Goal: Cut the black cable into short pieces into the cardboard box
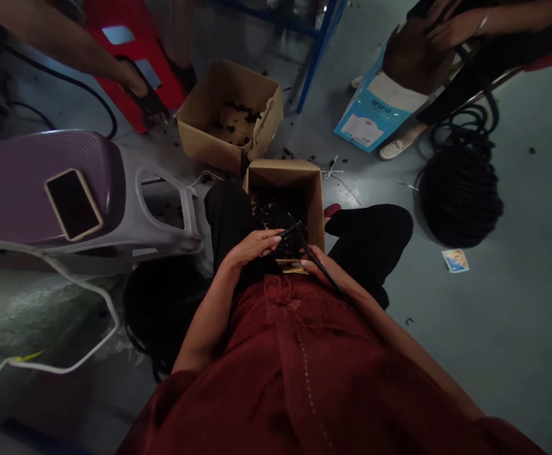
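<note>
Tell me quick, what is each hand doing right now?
Left hand: closed, pinching the end of a thin black cable.
Right hand: closed around the same cable, above the cardboard box.

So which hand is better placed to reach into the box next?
Probably left: the left hand pinches just the tip of the cable, fingers over the open box. The right hand grips the cable further back, at the near rim.

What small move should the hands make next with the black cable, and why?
Probably the left hand should pull the tip off the black cable, above the box: the right hand holds the cable there, and black bits lie inside.
</note>
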The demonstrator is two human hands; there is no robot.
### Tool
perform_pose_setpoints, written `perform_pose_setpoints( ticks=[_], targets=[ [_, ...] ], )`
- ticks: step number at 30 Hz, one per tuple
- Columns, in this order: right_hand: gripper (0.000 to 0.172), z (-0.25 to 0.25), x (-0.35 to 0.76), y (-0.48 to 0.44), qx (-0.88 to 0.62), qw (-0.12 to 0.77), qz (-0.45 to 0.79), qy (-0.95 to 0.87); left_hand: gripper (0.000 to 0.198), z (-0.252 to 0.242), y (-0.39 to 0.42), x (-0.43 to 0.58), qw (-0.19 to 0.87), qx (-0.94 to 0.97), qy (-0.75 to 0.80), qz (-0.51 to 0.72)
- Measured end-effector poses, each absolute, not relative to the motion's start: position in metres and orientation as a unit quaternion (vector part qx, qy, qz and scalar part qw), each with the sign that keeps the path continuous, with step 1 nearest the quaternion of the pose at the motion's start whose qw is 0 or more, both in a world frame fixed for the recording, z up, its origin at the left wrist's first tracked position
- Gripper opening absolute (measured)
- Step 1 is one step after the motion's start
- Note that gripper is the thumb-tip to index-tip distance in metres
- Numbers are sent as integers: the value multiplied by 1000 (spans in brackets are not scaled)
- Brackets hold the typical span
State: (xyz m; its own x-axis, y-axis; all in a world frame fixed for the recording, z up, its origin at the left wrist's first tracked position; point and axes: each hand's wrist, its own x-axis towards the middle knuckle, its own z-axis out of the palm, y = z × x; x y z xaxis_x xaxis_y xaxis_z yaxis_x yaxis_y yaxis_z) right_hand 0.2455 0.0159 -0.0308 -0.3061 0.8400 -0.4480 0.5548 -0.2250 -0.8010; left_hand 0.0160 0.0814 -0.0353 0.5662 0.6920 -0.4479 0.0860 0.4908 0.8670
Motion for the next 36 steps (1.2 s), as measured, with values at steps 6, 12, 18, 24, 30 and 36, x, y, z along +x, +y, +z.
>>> perform_pose_setpoints(
  ticks=[6,12,18,24,30,36],
  targets=[
    [39,-25,242,17,-604,105,466,-638,57,-37,82,16,752,467,422,196],
    [32,-27,241,15,-611,104,437,-652,57,-34,82,17,748,468,430,193],
    [28,-30,240,15,-613,111,420,-660,58,-36,82,18,747,469,431,191],
    [27,-34,240,15,-620,108,404,-663,55,-41,82,18,747,471,428,196],
    [29,-35,241,15,-637,101,398,-653,55,-42,82,19,745,466,436,197],
    [31,-34,242,14,-638,101,389,-656,55,-40,82,19,749,461,435,194]
  ],
)
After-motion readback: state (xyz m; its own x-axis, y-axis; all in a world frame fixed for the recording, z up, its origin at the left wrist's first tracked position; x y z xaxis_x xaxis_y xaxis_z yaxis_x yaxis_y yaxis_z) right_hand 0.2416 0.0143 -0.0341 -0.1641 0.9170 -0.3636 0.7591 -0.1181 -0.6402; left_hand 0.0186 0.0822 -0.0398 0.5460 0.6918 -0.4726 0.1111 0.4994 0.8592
